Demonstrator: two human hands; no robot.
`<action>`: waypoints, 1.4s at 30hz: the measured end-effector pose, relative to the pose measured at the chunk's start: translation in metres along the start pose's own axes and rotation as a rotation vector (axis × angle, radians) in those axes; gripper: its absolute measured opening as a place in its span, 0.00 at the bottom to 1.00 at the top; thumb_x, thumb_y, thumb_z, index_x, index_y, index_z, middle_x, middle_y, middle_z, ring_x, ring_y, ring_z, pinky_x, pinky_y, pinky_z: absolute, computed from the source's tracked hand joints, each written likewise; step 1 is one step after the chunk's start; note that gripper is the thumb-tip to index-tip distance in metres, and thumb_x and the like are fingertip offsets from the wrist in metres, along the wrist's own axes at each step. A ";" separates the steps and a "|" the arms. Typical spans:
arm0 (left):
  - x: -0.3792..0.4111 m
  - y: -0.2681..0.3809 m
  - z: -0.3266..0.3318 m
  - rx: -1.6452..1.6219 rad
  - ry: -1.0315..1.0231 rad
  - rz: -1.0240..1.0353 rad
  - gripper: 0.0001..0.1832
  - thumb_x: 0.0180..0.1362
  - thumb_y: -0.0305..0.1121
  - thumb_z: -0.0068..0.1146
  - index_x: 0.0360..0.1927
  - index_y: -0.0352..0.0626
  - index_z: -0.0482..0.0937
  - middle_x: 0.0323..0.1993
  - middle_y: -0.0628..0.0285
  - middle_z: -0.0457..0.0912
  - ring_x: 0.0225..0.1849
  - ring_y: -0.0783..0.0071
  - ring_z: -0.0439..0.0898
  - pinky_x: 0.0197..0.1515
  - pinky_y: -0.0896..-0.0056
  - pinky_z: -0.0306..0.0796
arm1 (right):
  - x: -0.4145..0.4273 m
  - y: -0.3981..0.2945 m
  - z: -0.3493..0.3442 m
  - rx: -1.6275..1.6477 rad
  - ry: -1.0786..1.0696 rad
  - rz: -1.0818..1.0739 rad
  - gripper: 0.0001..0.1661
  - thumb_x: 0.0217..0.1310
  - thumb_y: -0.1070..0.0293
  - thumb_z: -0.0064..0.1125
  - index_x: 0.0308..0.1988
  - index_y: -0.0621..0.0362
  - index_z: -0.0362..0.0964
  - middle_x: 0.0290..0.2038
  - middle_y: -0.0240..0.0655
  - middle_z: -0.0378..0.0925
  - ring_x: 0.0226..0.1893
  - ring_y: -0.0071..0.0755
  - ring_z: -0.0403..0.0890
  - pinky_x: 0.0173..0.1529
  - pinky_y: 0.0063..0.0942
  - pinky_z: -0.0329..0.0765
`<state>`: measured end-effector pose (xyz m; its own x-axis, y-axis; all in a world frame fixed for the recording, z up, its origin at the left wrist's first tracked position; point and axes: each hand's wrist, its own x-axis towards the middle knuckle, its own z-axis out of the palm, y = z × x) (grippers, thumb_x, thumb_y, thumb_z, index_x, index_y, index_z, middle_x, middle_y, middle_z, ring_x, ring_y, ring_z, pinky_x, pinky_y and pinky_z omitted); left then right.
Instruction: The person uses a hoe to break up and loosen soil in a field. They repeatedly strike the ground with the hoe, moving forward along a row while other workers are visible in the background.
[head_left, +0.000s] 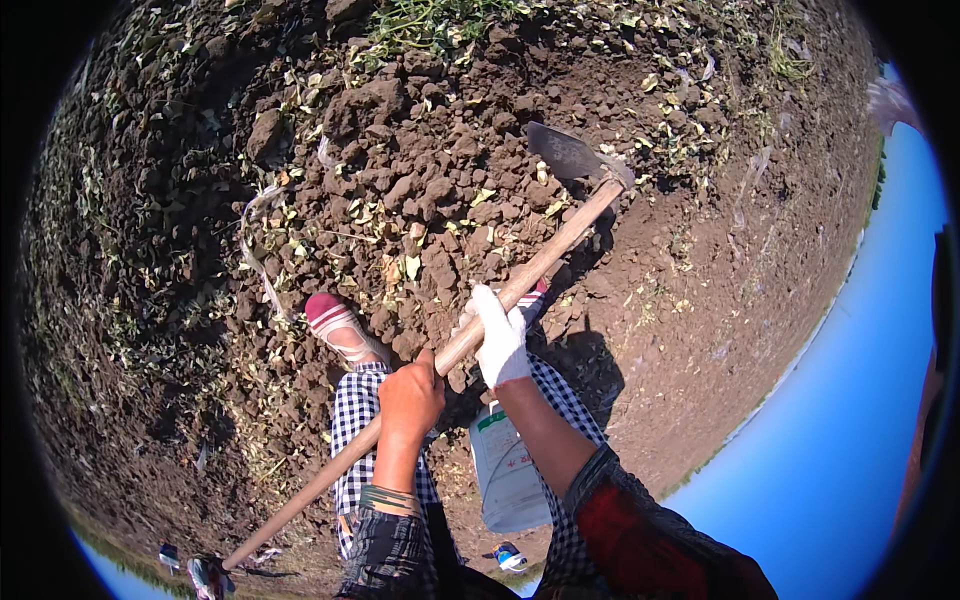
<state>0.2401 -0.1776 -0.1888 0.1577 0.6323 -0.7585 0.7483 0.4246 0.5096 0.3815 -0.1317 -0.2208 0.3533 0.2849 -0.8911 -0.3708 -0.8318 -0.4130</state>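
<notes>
A hoe with a long wooden handle (555, 249) lies slantwise across the view, its metal blade (564, 152) resting on or just above loose, lumpy soil at the upper right. My right hand (499, 337), in a white knit glove, grips the handle about midway, over the right foot. My left hand (412, 394), bare, is closed round the handle lower down, in front of my left shin. The handle's far end reaches the bottom left. A pale peanut-like pod (541, 174) sits beside the blade.
A whitish plastic bucket (510, 480) with writing lies between my legs. My left shoe (337, 324) stands on clods. Strips of plastic film (255, 251) lie left of it, and green plants (435, 22) at the top. Small objects, partly unclear, sit at the bottom left.
</notes>
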 end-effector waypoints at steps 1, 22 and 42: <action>-0.001 0.002 0.001 0.021 0.009 0.029 0.09 0.51 0.32 0.59 0.31 0.41 0.71 0.21 0.50 0.80 0.25 0.47 0.81 0.28 0.50 0.74 | -0.001 0.000 -0.014 -0.174 0.064 0.002 0.15 0.60 0.59 0.64 0.39 0.57 0.72 0.30 0.28 0.73 0.27 0.22 0.76 0.29 0.26 0.74; -0.002 0.046 0.011 -0.019 -0.215 0.110 0.20 0.55 0.33 0.56 0.52 0.43 0.73 0.32 0.50 0.83 0.30 0.47 0.82 0.33 0.52 0.76 | 0.246 -0.171 0.006 -1.549 0.094 -0.677 0.28 0.60 0.52 0.49 0.59 0.48 0.66 0.51 0.52 0.76 0.54 0.53 0.76 0.59 0.43 0.71; 0.035 0.066 -0.029 -0.120 0.034 0.125 0.23 0.47 0.26 0.64 0.49 0.43 0.72 0.23 0.49 0.80 0.28 0.47 0.81 0.30 0.53 0.73 | 0.090 -0.131 -0.086 0.044 -0.195 0.047 0.19 0.67 0.46 0.52 0.31 0.47 0.66 0.19 0.22 0.65 0.13 0.19 0.65 0.14 0.17 0.60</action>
<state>0.2764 -0.1082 -0.1699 0.2212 0.7055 -0.6733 0.6421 0.4143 0.6451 0.5358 -0.0382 -0.2308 0.1637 0.3364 -0.9274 -0.4213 -0.8262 -0.3741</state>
